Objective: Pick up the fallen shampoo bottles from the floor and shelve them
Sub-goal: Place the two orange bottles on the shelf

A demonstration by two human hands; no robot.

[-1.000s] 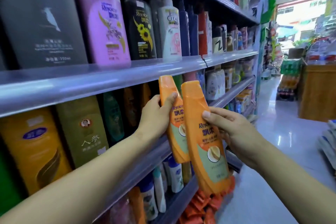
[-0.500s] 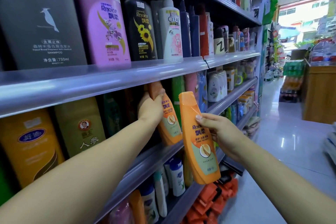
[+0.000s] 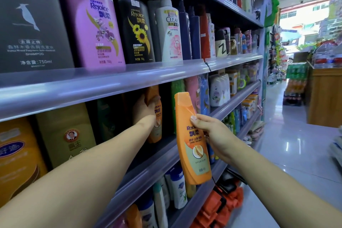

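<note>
Left hand (image 3: pixel 143 110) clasps an orange bottle (image 3: pixel 156 116) upright inside the middle shelf (image 3: pixel 166 151). Right hand (image 3: pixel 212 135), at its 4 o'clock, grips a second bottle (image 3: pixel 192 146) before the shelf edge.

We see a purple bottle (image 3: pixel 96 29) left of a black sunflower bottle (image 3: pixel 137 31); a white pump bottle (image 3: pixel 169 31) stands right of it.

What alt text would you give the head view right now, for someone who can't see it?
A person's left hand pushes an orange shampoo bottle into the middle shelf of a shop aisle, while the right hand holds a second orange bottle upright in front of the shelf edge. Larger pump bottles line the shelf above.
</note>
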